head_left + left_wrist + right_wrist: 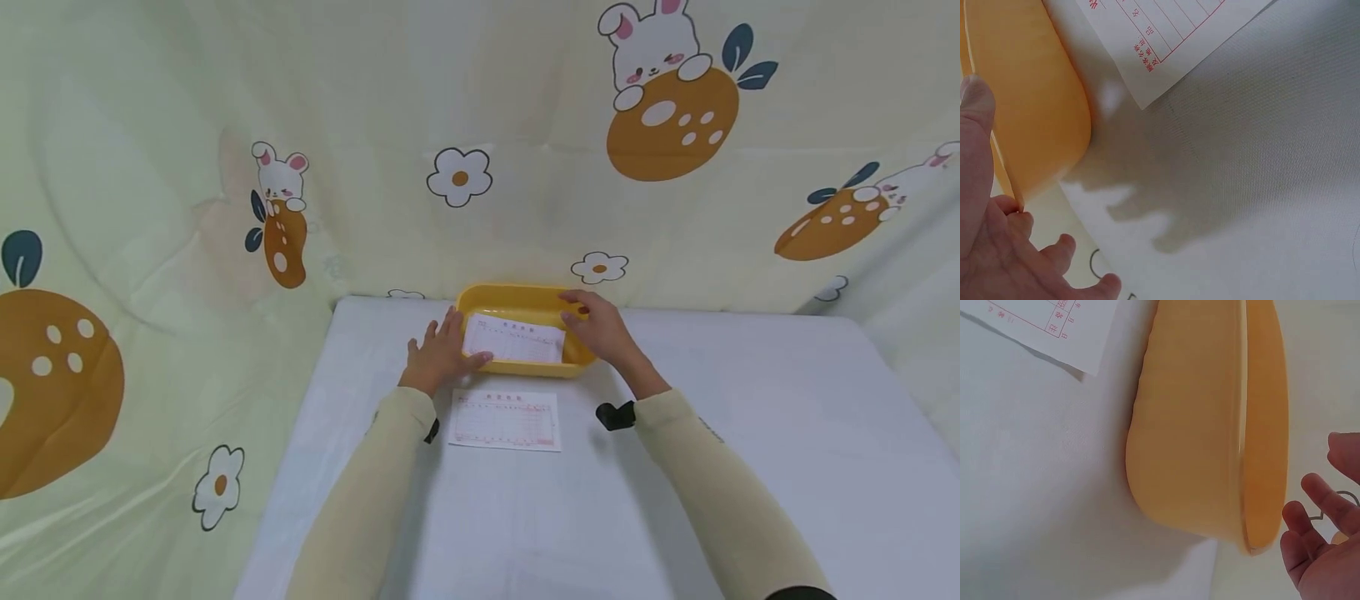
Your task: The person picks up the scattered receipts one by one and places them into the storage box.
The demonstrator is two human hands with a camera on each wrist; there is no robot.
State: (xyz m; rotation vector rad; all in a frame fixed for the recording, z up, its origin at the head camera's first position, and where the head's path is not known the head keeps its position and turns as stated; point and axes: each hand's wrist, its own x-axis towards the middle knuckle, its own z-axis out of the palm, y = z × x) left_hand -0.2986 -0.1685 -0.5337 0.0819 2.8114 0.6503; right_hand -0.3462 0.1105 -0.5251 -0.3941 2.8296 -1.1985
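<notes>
A yellow plastic tray (525,288) sits near the table's back edge, with a white form printed in red (513,339) lying inside it. My left hand (442,354) holds the tray's left end: the thumb lies over the front rim, and the index finger meets the rim at the end in the left wrist view, the other fingers spread. Over the tray's right end is my right hand (602,332), its fingers apart with nothing between them; the right wrist view shows the fingertips (1294,512) close beside the rim. A second form (504,421) lies flat before the tray.
White cloth covers the table (750,417). Behind it and to the left hangs a pale curtain (375,83) with rabbits, orange fruit and flowers. A dark band piece (615,415) sticks out at the right sleeve.
</notes>
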